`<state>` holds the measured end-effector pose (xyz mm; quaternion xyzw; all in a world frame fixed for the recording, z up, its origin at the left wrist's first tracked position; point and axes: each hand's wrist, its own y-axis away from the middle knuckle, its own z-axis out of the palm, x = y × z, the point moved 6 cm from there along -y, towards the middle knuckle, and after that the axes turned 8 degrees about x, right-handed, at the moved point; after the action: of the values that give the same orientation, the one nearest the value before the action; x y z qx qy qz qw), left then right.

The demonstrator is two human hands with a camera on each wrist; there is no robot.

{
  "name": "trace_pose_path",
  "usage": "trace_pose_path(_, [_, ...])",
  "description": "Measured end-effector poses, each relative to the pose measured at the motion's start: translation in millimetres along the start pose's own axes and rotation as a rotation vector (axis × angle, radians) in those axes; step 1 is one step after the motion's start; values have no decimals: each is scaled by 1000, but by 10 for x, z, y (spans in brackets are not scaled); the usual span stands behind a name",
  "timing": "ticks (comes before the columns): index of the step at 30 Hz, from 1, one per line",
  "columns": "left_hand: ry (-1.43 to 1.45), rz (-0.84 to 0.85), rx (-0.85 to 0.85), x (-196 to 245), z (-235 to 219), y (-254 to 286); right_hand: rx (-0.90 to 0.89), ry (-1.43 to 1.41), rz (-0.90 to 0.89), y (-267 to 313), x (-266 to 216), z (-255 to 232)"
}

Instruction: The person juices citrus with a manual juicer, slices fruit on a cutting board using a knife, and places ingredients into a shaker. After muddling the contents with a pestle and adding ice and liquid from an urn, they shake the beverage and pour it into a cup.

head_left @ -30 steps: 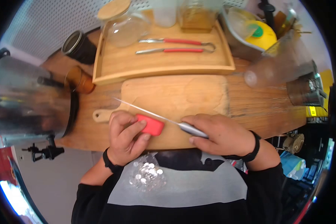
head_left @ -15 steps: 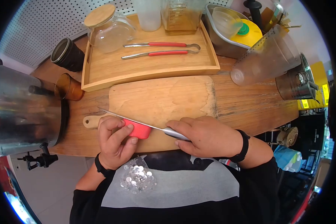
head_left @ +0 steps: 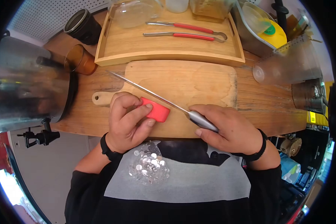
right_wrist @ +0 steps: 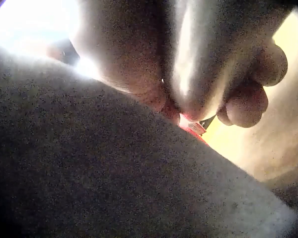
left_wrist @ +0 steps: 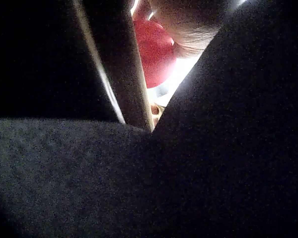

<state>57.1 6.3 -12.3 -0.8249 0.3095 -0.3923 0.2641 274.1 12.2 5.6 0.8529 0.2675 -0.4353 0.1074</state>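
My left hand (head_left: 127, 121) pinches a red block with rounded edges (head_left: 158, 112) between thumb and fingers, over the near left part of the wooden cutting board (head_left: 183, 84). In the left wrist view the red block (left_wrist: 155, 54) shows as a rounded red shape beside a finger, with much of that view dark. A knife is gripped by its silver handle (head_left: 201, 120) in my right hand (head_left: 229, 128). Its long thin blade (head_left: 149, 91) slants toward the far left, just beyond the block, with a narrow gap between them. Curled fingers (right_wrist: 246, 104) fill the top of the right wrist view.
Behind the board is a wooden tray (head_left: 168, 59) holding red-handled tongs (head_left: 194, 36) and glass vessels. An amber glass (head_left: 80, 59), black cup (head_left: 84, 28) and large dark container (head_left: 26, 78) stand left. To the right are a clear plastic cup (head_left: 287, 61) and metal bin (head_left: 250, 35).
The blade lay along the block's far edge half a second ago and now stands away from it, farther back. Both hands keep their holds. The head view has shifted.
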Motion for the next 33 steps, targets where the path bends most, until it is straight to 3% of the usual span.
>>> trace_pose_path(15, [29, 7, -1, 10, 0, -25, -101, 212, 46, -44, 10, 95])
trace_pose_path(22, [32, 6, 17, 10, 5, -7, -116, 189, 55, -27, 44, 93])
trace_pose_path(27, [-6, 39, 58, 30, -15, -63, -9, 14, 6, -13, -48, -2])
trace_pose_path(33, [4, 38, 62, 21, -15, -47, -48, 86, -1, -26, -52, 27])
